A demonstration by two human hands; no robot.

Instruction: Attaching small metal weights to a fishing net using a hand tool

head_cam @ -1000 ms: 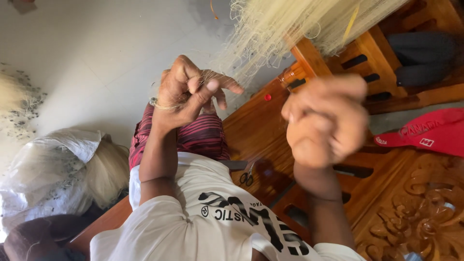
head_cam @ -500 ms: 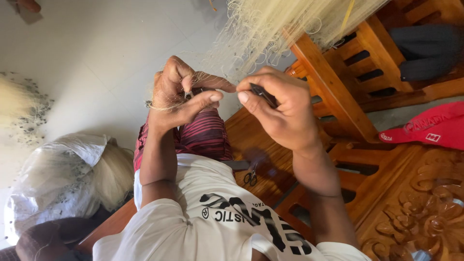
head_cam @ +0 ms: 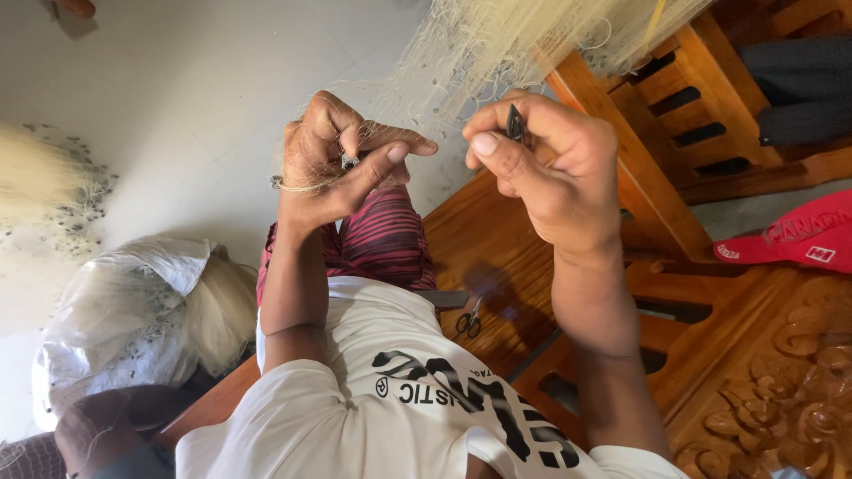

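A pale fishing net (head_cam: pixel 497 44) hangs down from the top of the view toward both hands. My left hand (head_cam: pixel 333 160) is closed around a bunch of its thin strands, thumb pressed against the forefinger. My right hand (head_cam: pixel 550 173) pinches a small dark netting needle (head_cam: pixel 516 122) between thumb and fingers, its tip close to the strands held by the left hand. The two hands are a short gap apart. Below them are my white printed shirt and red striped cloth over my legs.
A wooden bench (head_cam: pixel 497 257) with a carved panel (head_cam: pixel 781 390) lies under me, small scissors (head_cam: pixel 469 319) on it. A red cap (head_cam: pixel 790 241) rests at the right. A white sack of pale net (head_cam: pixel 133 310) and a loose net heap (head_cam: pixel 44 186) lie on the floor at left.
My right hand moved from a raised blurred fist at the right toward the left hand, now holding the needle tip near the strands. The left hand stayed in place.
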